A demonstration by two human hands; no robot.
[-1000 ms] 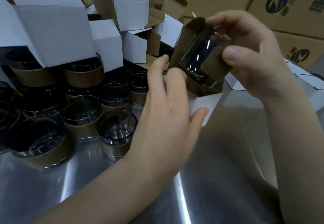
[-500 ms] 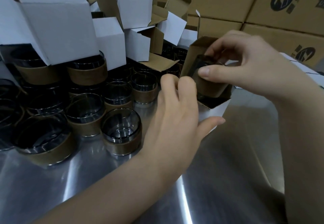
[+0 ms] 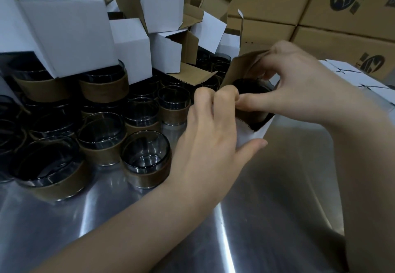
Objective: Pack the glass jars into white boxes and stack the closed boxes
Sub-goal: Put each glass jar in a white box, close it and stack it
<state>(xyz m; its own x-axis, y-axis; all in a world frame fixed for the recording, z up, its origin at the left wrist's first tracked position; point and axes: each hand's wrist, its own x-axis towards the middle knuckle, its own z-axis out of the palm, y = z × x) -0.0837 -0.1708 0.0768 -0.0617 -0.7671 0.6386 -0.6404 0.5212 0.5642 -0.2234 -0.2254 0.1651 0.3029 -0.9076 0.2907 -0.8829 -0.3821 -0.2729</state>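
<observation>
A small white box [image 3: 259, 132] with brown inner flaps stands open at the centre, above the steel table. My left hand [image 3: 210, 127] grips its near white wall, thumb underneath. A dark glass jar [image 3: 251, 88] with a brown sleeve sits partly inside the box. My right hand [image 3: 297, 84] holds the jar from above, thumb on its near side and fingers curled over the rim and the box's back flap. Several more jars [image 3: 146, 158] stand on the left. Closed white boxes [image 3: 350, 74] lie at the right, behind my right arm.
Open white boxes [image 3: 64, 27] are piled on top of jars at the back left. Large brown cartons [image 3: 299, 1] with dark logos form a wall behind. The shiny steel table [image 3: 267, 198] stretches in front of and below my hands.
The jar has gone from tilted at the box's mouth to sitting lower inside the box. Both hands and the box have come down towards the table.
</observation>
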